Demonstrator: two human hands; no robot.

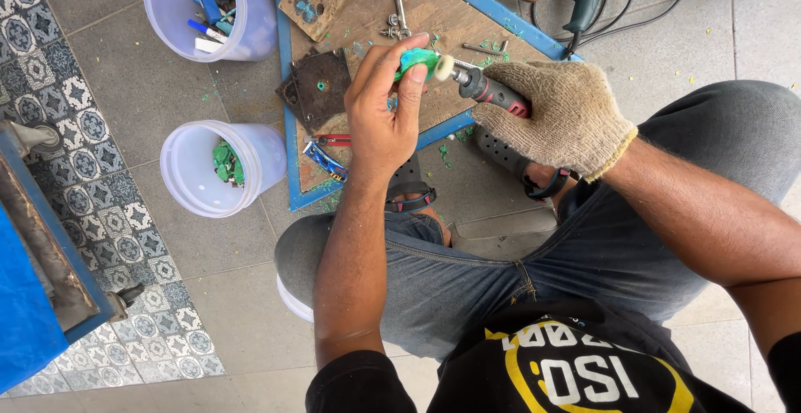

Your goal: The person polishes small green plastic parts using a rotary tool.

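Green piece [415, 60]: 1, pinched in bare left hand [385, 113] fingertips. Rotary tool [488, 89]: 1, gripped by gloved right hand [561, 114], its white tip touching the piece, between both hands.

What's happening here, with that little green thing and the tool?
A person sits over a wooden work board on the floor. The bare left hand pinches a small green piece, while the gloved right hand grips a handheld rotary tool, its white buffing tip pressed against the piece. Two white buckets stand beside the board, one holding more green pieces.
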